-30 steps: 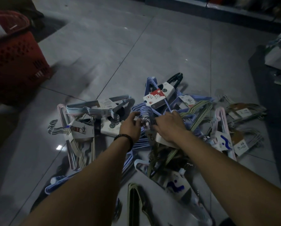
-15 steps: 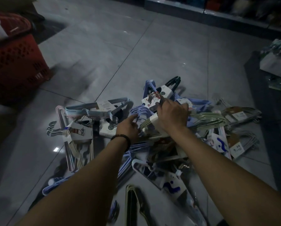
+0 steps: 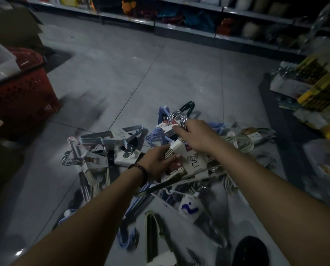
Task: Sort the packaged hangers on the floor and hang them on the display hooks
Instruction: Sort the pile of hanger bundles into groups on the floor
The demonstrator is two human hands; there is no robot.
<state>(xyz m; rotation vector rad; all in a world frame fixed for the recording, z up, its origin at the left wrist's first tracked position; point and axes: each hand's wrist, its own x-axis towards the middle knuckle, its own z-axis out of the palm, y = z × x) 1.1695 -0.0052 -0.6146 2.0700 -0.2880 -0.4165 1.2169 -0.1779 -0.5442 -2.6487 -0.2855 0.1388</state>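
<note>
A heap of packaged hangers (image 3: 106, 143) in blue, pink, green and metal lies on the grey floor tiles. My right hand (image 3: 195, 137) grips one pack (image 3: 194, 163) just below its bundle of silver hooks (image 3: 176, 117) and holds it raised above the heap. My left hand (image 3: 156, 163) holds the same pack lower down, by its white cardboard label. A dark bead bracelet sits on my left wrist. No display hooks are in view.
A red plastic basket (image 3: 20, 96) stands at the left with a white bin on it. Store shelves (image 3: 179, 24) run along the back. Boxed goods (image 3: 313, 81) are stacked at the right. A dark round object (image 3: 250, 250) sits at the bottom right.
The right hand has lifted the pack up out of the heap and the left hand has moved over to take its label. The view has tilted up, showing the shelves.
</note>
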